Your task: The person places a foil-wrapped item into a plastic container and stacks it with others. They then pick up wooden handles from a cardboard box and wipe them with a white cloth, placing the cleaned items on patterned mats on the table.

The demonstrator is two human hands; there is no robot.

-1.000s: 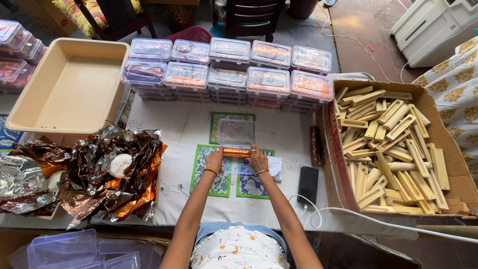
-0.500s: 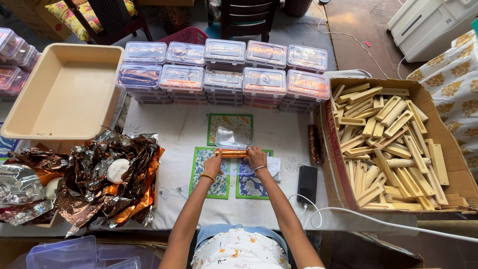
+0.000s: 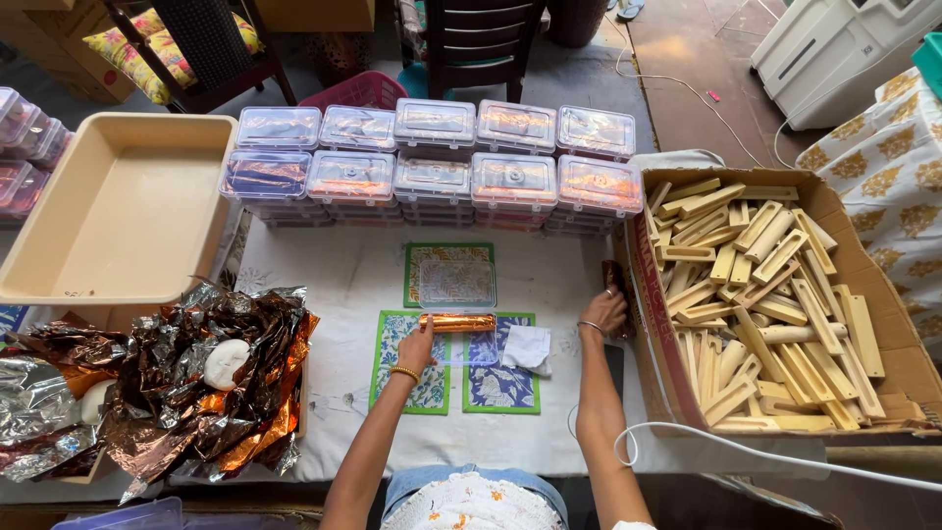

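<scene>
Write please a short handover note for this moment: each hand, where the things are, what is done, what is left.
Left hand: fingers rest on the foil-wrapped stick, which lies on the patterned mats.
Right hand: empty, at the cardboard box of bare wooden sticks.
Done: one stick wrapped; stacked lidded containers look filled.
Left: many bare sticks; crumpled foil lies at left.
</scene>
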